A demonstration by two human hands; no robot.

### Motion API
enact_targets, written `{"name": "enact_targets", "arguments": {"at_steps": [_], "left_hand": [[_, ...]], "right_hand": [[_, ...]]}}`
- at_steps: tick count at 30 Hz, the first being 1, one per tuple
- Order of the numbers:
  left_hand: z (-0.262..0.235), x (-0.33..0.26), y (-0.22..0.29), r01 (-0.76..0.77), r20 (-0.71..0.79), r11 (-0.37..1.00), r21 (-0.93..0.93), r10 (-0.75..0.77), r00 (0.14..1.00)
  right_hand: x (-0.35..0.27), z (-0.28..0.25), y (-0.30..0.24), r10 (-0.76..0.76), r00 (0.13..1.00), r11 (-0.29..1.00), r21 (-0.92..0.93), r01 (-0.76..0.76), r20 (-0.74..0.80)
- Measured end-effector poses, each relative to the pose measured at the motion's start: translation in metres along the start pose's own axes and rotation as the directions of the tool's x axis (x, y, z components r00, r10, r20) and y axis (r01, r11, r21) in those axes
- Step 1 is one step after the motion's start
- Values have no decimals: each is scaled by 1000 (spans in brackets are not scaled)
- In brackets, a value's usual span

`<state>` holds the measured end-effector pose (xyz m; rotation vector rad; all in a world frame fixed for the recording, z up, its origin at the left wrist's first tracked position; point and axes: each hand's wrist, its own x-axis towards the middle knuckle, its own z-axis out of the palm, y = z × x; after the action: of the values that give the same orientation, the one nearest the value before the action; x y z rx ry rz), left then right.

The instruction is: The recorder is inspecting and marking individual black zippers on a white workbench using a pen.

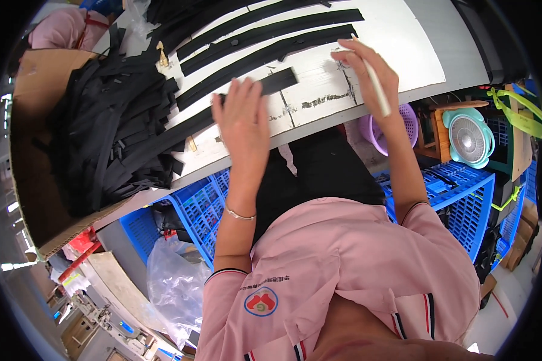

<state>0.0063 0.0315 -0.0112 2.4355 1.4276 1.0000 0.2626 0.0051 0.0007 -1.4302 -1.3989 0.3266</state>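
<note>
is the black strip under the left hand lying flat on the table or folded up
Flat. The long black fabric strip lies stretched straight on the white table, with the left hand pressed palm-down over it, fingers spread. No fold shows in its visible part.

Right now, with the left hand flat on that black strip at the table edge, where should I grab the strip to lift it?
Probably grip the black strip at its free right end, just past the left hand, coming from the right. That end lies flat and uncovered on the white table; leftward it runs into the heap of strips.
</note>
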Motion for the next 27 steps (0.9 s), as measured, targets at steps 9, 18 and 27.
{"name": "enact_targets", "arguments": {"at_steps": [9, 18, 27], "left_hand": [[0, -10, 29, -51, 175, 998, -22, 54, 983], [-44, -52, 1, 113, 186, 980, 163, -142, 972], [-59, -68, -24, 218, 102, 965, 146, -234, 967]], "right_hand": [[-45, 5, -23, -212, 961, 853, -447, 270, 176], [-52, -40, 16, -242, 970, 748, -630, 209, 34], [-40, -29, -3, -205, 979, 743, -649, 166, 15]]}}
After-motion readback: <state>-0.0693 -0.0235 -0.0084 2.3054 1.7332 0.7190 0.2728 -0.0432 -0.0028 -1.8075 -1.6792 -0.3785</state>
